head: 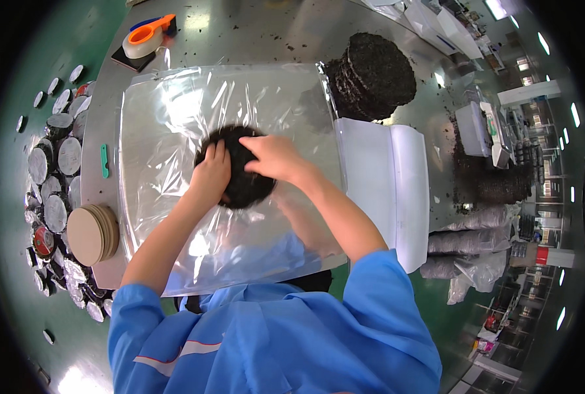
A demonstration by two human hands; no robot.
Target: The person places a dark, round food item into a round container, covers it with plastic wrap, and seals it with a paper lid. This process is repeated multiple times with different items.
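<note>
A round, dark cake of what looks like dried seaweed (245, 189) is on a clear plastic film sheet (292, 98) in front of me. My left hand (212, 170) grips its left side, fingers over the top and the thumb partly hidden at the lower edge. Over the right part of the cake is my right hand (273, 156), index finger and thumb spread apart; whether the fingertips press on it is hard to tell. The cake's rim is slightly blurred. Beyond the film, at the upper right, stands a stack of similar dark cakes (381, 74).
White paper sheets (371, 172) lie right of the film on the metal table (253, 29). Left are cardboard discs (88, 236), a green cutter (105, 160) and a tape dispenser (142, 42) near a dark flat object (130, 59). Several wrapped round packs (56, 212) cover the floor.
</note>
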